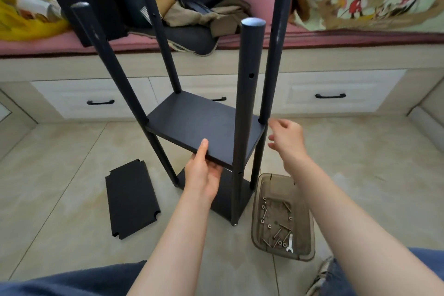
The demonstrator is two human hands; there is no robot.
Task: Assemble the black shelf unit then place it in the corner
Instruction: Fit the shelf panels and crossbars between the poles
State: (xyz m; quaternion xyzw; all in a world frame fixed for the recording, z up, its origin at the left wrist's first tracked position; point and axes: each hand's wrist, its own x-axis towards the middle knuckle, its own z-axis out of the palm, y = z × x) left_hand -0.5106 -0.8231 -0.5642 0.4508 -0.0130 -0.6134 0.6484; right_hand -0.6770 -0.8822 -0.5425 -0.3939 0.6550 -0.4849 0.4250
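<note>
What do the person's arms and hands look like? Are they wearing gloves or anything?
No gloves. The left hand and right hand are bare, with no rings or watch showing. The left arm and right arm are bare too, no sleeves in view. Below are blue jeans, frayed on the right leg.

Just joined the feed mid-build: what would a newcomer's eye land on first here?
The half-built black shelf unit stands mid-floor, the left hand gripping the front edge of its middle shelf, the right hand open by the right rear pole. A spare board lies flat on the tiles to its left; a tray of screws with a wrench sits to its right.
</note>
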